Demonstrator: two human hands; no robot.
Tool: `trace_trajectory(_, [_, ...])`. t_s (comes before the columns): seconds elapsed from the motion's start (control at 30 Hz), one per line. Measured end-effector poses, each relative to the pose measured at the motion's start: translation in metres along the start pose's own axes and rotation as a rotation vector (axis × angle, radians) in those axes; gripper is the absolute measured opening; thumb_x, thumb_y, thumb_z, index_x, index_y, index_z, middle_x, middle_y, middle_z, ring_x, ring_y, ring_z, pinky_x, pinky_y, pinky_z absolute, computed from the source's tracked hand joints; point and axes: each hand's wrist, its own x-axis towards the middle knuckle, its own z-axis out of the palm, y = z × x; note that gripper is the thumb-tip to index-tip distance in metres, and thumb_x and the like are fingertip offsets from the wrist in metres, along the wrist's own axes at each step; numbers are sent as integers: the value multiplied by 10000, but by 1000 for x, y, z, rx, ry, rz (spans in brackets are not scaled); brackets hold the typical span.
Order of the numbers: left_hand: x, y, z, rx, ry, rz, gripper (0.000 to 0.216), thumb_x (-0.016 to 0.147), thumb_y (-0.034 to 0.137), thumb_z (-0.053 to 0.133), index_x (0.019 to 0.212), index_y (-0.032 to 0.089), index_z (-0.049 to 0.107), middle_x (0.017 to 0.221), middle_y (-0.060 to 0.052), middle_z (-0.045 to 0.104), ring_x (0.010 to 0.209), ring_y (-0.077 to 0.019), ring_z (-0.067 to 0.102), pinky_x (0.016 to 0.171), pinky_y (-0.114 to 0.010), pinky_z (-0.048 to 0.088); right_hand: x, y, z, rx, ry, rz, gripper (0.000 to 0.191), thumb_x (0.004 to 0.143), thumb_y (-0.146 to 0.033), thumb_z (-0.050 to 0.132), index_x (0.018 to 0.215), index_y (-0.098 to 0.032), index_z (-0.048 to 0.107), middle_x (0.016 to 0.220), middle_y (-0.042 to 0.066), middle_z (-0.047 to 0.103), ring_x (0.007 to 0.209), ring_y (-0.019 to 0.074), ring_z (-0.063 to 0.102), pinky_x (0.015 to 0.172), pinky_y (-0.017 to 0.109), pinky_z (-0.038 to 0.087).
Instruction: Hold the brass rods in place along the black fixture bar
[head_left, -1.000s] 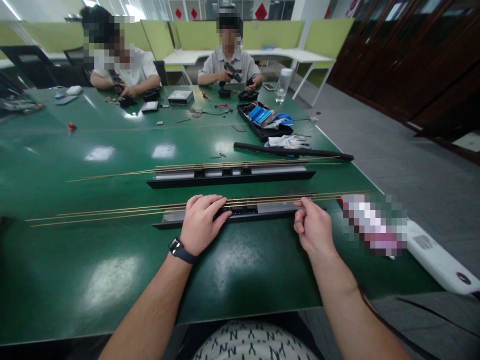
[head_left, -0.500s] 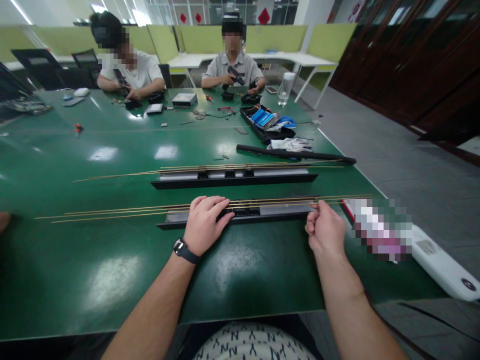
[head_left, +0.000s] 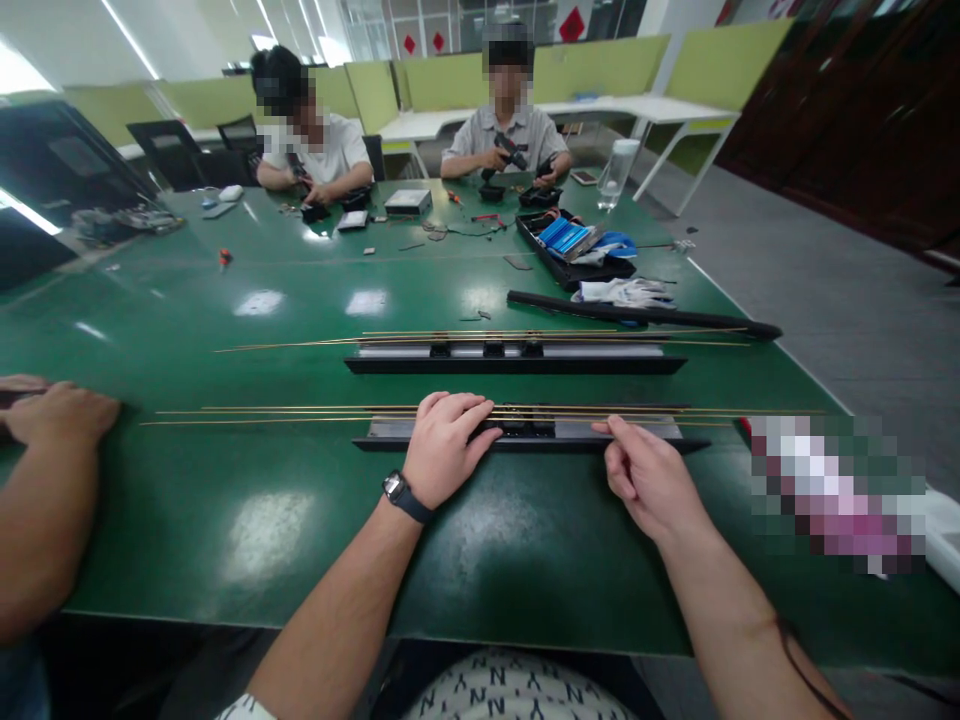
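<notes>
The table (head_left: 247, 480) is glossy dark green with whitish glare patches. Just below centre, the near rail (head_left: 652, 433) is black with a grey strip, and the thin rods (head_left: 300, 415) along it are brass-gold. The far rail (head_left: 517, 365), toward 12 o'clock from it, is also black and silver-grey. A black watch (head_left: 396, 490) bands the left wrist. At 6 o'clock, the garment (head_left: 510, 690) is white with a dark letter print. At 1 o'clock, a black tray (head_left: 544, 255) holds blue pieces.

Everything is seen from one camera worn on the head. It is pointed forward and down across the green table (head_left: 480, 545). The left hand (head_left: 448, 447) and right hand (head_left: 649, 480) are seen close up, and the seated people (head_left: 510, 125) far off.
</notes>
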Motion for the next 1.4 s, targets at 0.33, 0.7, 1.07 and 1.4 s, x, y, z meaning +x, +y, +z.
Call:
trace_trajectory(0.33, [0,2,0,-30,-13,-23,280,957,394,667,1203,261,692,1216,-74,737,1140,-242,669,1080,-488,428,-2,-5,3,14,102,-17,371,749,-473,843,895,-161,706,486,-35,537,299,43,335,286,148,225])
trace_trajectory(0.7, [0,0,4,-37,-12,-18,297,957,421,663,1208,264,687,1222,-67,734,1147,-221,662,1078,-462,430,4,0,1,-24,74,20,316,762,-461,837,893,-192,737,510,-12,555,319,54,357,284,158,242])
trace_trajectory(1.07, [1,2,1,-30,8,-2,283,949,391,682,1194,247,690,1206,-64,739,1123,-221,669,1066,-458,430,1,0,6,5,49,-16,387,784,-497,822,932,-152,728,498,-25,552,314,47,366,300,150,237])
trace_trajectory(1.4, [-1,-2,1,6,10,27,270,944,355,690,1192,249,695,1203,-71,741,1124,-249,678,1059,-474,437,1,4,12,2,0,-28,433,842,-556,753,953,-141,696,486,-22,577,285,59,386,294,162,203])
